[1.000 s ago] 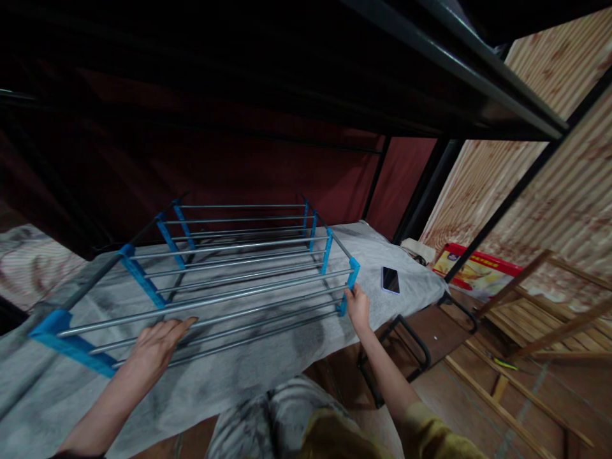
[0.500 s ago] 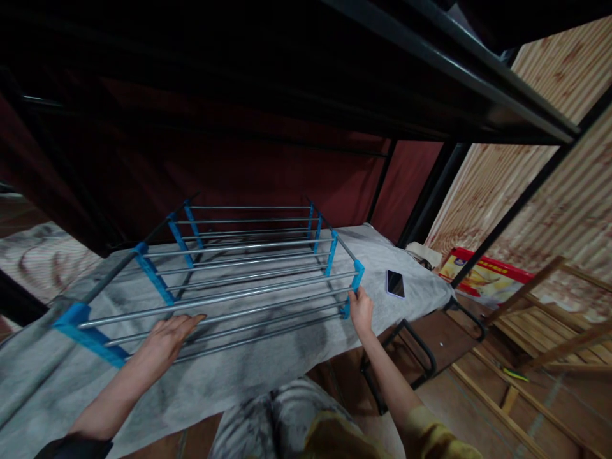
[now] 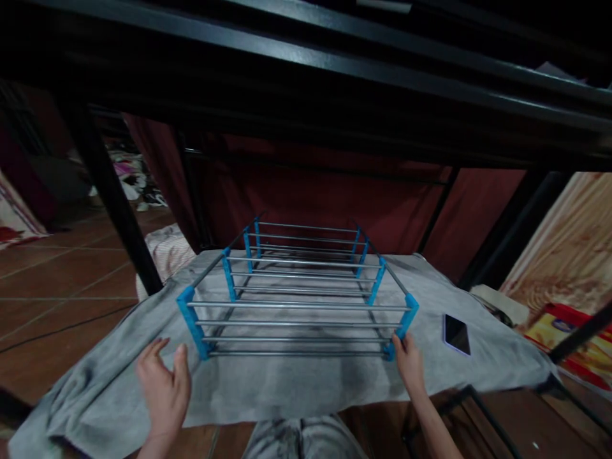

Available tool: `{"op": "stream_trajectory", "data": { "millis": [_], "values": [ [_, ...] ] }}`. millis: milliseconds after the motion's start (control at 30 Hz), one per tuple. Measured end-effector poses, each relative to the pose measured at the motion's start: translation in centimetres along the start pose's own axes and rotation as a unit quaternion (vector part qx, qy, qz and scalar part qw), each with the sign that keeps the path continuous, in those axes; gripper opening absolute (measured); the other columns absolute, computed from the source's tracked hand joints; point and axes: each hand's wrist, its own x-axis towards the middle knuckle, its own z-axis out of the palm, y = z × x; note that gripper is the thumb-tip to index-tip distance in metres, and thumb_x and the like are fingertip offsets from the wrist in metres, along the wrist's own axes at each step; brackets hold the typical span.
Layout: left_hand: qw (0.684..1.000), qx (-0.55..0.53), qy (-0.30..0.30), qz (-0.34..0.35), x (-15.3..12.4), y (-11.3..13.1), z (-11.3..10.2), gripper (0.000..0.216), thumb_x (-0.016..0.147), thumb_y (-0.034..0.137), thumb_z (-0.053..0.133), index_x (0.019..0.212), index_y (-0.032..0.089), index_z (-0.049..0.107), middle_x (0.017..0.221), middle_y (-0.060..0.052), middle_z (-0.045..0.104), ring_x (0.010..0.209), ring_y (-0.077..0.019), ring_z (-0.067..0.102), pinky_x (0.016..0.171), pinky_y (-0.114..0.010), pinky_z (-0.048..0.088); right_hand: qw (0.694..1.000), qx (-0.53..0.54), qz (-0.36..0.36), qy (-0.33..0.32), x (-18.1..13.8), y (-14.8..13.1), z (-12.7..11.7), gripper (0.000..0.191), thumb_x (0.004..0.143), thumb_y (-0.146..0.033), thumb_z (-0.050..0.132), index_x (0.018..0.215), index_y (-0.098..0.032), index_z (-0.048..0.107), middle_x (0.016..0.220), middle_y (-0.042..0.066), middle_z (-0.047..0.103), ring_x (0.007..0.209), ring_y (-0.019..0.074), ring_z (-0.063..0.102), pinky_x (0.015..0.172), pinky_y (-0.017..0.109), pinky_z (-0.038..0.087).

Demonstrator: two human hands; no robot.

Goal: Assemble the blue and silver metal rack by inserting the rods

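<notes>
A shoe rack (image 3: 301, 306) of thin grey metal tubes and blue plastic side pieces lies on its side across a grey sheet (image 3: 287, 389). My right hand (image 3: 408, 363) has its fingers closed around the blue side piece (image 3: 404, 324) at the near right corner. To the left, my left hand (image 3: 165, 382) hovers over the sheet with thumb and fingers spread and nothing in them. It is a little apart from the rack's near left side piece (image 3: 194, 322).
A phone (image 3: 456, 333) lies on the sheet right of the rack. Low overhead runs a dark bunk frame (image 3: 306, 70). A dark post (image 3: 112, 191) stands at left, and a red and yellow box (image 3: 568, 335) at far right. Dark red curtains (image 3: 306, 191) hang behind.
My left hand has let go of the rack's tubes and opened to its left. The rack appears squarer to me and its left end farther from me. My right hand stays on its corner.
</notes>
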Motion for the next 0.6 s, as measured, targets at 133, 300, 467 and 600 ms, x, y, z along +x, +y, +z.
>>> {"op": "stream_trajectory", "data": {
  "millis": [133,300,467,600],
  "values": [
    [0.972,-0.126,-0.08,-0.179,2.0,-1.4,1.0,0.066,0.087,0.056,0.041,0.137,0.012,0.041,0.127,-0.017,0.058,0.117,-0.0312,0.056,0.098,-0.049,0.047,0.999,-0.025,0.029,-0.002,-0.8,0.0,0.2,0.061,0.074,-0.076,0.039,0.082,-0.019,0.059,0.068,0.009,0.065,0.066,0.0258,0.061,0.06,0.034,0.042],
    [0.971,-0.164,-0.121,-0.122,2.7,-0.9,2.7,0.051,0.085,0.057,0.044,0.116,0.019,0.057,0.115,-0.008,0.065,0.107,-0.0264,0.06,0.092,-0.04,0.048,0.997,-0.064,0.036,-0.001,-0.8,0.6,0.5,0.055,0.077,-0.072,0.034,0.08,-0.021,0.057,0.068,0.011,0.065,0.066,0.0268,0.06,0.061,0.035,0.041],
    [0.982,-0.095,-0.116,-0.114,2.9,-0.5,3.2,0.044,0.085,0.059,0.042,0.084,0.018,0.059,0.072,-0.003,0.061,0.067,-0.0207,0.057,0.062,-0.031,0.045,0.993,-0.115,0.026,-0.019,-0.5,2.6,0.7,0.052,0.081,-0.067,0.03,0.088,-0.022,0.055,0.074,0.012,0.066,0.069,0.0293,0.06,0.062,0.037,0.04],
    [0.982,-0.091,-0.083,-0.141,3.0,-0.7,3.4,0.045,0.082,0.06,0.045,0.083,0.018,0.061,0.072,-0.003,0.063,0.067,-0.0203,0.058,0.061,-0.029,0.043,0.988,-0.148,0.026,-0.032,-0.3,3.8,0.9,0.052,0.082,-0.064,0.028,0.091,-0.022,0.056,0.074,0.013,0.065,0.068,0.0304,0.06,0.062,0.038,0.04]
  ]
}}
